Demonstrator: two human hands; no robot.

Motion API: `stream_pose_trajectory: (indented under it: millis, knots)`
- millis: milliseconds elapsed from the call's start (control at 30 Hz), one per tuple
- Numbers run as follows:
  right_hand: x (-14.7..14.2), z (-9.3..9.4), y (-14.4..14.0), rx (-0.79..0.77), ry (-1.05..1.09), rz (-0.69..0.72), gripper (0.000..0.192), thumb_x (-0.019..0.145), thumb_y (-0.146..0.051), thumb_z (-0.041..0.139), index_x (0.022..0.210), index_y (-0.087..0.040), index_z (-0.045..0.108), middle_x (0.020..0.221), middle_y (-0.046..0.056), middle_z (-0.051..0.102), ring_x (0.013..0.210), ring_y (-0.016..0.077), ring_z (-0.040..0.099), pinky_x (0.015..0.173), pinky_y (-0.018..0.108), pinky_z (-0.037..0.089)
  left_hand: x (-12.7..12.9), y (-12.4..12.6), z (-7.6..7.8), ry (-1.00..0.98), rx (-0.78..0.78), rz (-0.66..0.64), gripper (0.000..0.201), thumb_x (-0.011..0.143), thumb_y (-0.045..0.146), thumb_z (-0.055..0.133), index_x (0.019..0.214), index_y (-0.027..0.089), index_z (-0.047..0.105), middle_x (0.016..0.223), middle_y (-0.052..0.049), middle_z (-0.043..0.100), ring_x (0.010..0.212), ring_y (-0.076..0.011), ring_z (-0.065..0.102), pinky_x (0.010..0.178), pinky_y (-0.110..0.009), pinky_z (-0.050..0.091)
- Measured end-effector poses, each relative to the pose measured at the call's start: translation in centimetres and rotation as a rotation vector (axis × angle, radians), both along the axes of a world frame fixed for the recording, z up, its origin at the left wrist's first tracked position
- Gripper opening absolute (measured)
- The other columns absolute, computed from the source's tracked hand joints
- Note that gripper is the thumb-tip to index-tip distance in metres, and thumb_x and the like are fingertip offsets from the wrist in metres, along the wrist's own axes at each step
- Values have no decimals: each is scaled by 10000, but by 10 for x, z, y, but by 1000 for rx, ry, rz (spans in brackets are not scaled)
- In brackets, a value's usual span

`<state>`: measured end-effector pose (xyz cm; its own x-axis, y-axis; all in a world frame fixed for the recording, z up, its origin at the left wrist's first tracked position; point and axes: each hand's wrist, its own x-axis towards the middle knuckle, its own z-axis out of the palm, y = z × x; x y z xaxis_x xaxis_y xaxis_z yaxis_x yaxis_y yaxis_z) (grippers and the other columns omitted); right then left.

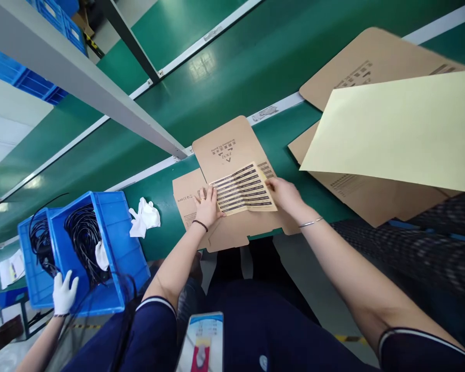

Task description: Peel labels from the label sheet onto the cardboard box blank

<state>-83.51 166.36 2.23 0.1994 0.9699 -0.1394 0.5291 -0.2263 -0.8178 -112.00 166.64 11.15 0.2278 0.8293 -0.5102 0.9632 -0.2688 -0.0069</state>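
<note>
A flat, unfolded cardboard box (251, 139) with printed text lies on the green bench in front of me. On top of it is a creased, pale yellow label sheet (240, 190) with rows of black strips. My left hand (208, 206) rests flat on the cardboard, fingers spread, at the sheet's left edge. At the opposite edge, my right hand (284, 195) pinches the sheet between thumb and fingers. The right-hand edge of the sheet is slightly raised.
To the right, a large plain yellow sheet (395, 132) covers more flat cardboard (352, 67). Blue bins (129, 227) with black cables (86, 240) stand left, where a co-worker's gloved hand (64, 293) reaches. White gloves (145, 217) lie nearby. A metal post (112, 95) rises behind. A phone (203, 343) is below.
</note>
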Motion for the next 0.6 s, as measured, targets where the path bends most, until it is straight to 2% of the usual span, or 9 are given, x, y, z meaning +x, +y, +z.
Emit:
stream_pose_trajectory:
  millis: [33, 100, 233, 300, 400, 500, 600]
  knots:
    - [11, 4, 3, -31, -40, -1, 12, 854, -179, 730, 852, -188, 721, 935, 60, 696, 829, 220, 631, 888, 413, 532, 0, 1, 0, 7, -7, 4, 1002, 772, 668, 748, 1618, 475, 248, 1733, 21, 254, 1602, -415, 162, 1237, -694, 300]
    - [33, 12, 9, -100, -146, -23, 109, 811, -96, 690, 825, -197, 730, 956, 84, 691, 794, 228, 599, 860, 405, 505, 1, 2, 0, 15, -26, 9, 973, 799, 680, 715, 1617, 506, 218, 1738, 46, 228, 1606, -399, 157, 1250, -694, 281]
    - [63, 32, 19, -199, -311, -58, 161, 861, -98, 627, 913, -170, 761, 1106, 157, 683, 854, 243, 581, 858, 428, 451, 3, 4, 0, 16, -55, 7, 880, 922, 570, 665, 1649, 314, 242, 1740, -118, 184, 1577, -435, 206, 1238, -751, 233]
    - [72, 43, 22, -210, -344, -65, 201, 892, -88, 594, 972, -145, 768, 1181, 192, 669, 936, 271, 594, 879, 461, 424, 4, 4, 0, 17, -56, 1, 908, 905, 515, 719, 1646, 273, 253, 1731, -172, 187, 1573, -463, 194, 1217, -765, 245]
    - [86, 58, 26, -222, -409, -118, 272, 927, -64, 540, 1087, -105, 757, 1281, 246, 630, 1076, 329, 596, 893, 502, 397, 6, 7, 2, 14, -65, -15, 1075, 808, 476, 829, 1660, 255, 212, 1727, -200, 193, 1587, -487, 119, 1184, -784, 275]
    - [102, 72, 30, -238, -477, -200, 313, 922, -33, 522, 1145, -74, 737, 1272, 268, 633, 1113, 348, 601, 863, 491, 387, 10, 10, 9, 20, -84, -30, 1110, 808, 471, 827, 1668, 225, 171, 1723, -218, 189, 1600, -477, 57, 1160, -802, 277]
    - [118, 82, 36, -250, -564, -259, 329, 928, -32, 525, 1193, -30, 720, 1255, 289, 638, 1160, 365, 598, 826, 469, 374, 14, 9, 27, 31, -90, -39, 1035, 835, 480, 801, 1655, 221, 226, 1709, -233, 217, 1597, -466, 97, 1183, -755, 294]
